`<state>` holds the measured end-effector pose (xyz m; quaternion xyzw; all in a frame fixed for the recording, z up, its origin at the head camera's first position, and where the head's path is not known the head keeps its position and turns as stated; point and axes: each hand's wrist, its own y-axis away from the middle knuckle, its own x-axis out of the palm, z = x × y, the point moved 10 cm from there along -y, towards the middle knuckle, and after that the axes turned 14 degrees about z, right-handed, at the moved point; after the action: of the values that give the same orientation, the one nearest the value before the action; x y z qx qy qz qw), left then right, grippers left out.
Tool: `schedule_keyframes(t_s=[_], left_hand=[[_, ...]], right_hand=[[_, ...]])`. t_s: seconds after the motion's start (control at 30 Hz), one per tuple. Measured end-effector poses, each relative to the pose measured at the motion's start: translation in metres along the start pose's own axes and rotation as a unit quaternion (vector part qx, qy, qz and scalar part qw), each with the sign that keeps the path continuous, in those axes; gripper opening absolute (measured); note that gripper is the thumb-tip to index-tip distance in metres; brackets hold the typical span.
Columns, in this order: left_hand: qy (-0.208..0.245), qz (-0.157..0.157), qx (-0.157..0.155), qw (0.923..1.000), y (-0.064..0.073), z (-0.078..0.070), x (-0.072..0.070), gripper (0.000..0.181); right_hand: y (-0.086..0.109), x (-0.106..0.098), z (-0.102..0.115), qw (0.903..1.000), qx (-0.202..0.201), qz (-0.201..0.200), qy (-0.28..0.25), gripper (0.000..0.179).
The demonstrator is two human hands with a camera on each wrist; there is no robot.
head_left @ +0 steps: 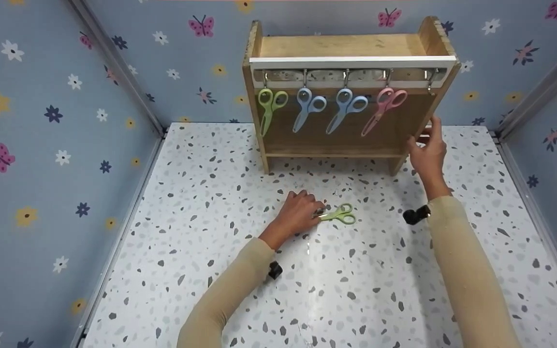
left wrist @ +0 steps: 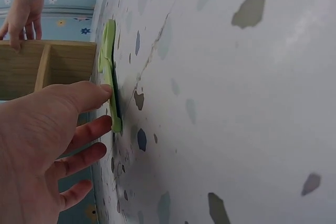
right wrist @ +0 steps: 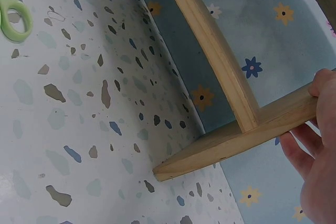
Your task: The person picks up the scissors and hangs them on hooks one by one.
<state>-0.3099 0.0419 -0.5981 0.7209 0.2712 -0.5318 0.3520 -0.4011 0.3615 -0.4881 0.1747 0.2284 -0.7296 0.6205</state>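
Green scissors lie on the speckled tabletop, handle loops pointing right. My left hand is over their blade end; in the left wrist view its thumb and index finger pinch the green blade, the other fingers loosely bent. A wooden rack stands at the back. With my right hand I grip its right side panel, thumb on one side and fingers on the other. From hooks on its white rail hang green scissors, two blue scissors and pink scissors.
The rack's rightmost hook holds no scissors. Flower-patterned walls enclose the speckled table at the left, back and right. A crossbar joins the rack's side panels low down.
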Motion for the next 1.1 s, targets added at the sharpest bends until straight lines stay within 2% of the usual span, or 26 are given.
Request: schedule_keyframes(t_s=[0.13, 0.53, 0.87, 1.1], left_hand=[[-0.004, 0.010, 0.004, 0.9999, 0.0016, -0.0032, 0.0008, 0.022], [0.036, 0.008, 0.025, 0.9990, 0.0015, -0.0021, 0.0001, 0.021], [0.080, 0.034, 0.016, 0.9960, -0.0035, 0.0037, 0.0044, 0.020], [0.093, 0.033, 0.021, 0.9949, -0.0023, 0.0039, 0.0020, 0.018]], right_hand=[[0.0004, -0.0002, -0.0001, 1.0000, -0.001, 0.000, -0.001, 0.068], [0.0008, 0.0001, 0.0008, 0.9995, -0.026, -0.008, 0.015, 0.068], [0.0003, 0.0013, -0.0008, 1.0000, -0.007, 0.004, -0.001, 0.070], [0.0003, 0.0000, -0.0007, 0.9999, -0.004, 0.007, -0.007, 0.070]])
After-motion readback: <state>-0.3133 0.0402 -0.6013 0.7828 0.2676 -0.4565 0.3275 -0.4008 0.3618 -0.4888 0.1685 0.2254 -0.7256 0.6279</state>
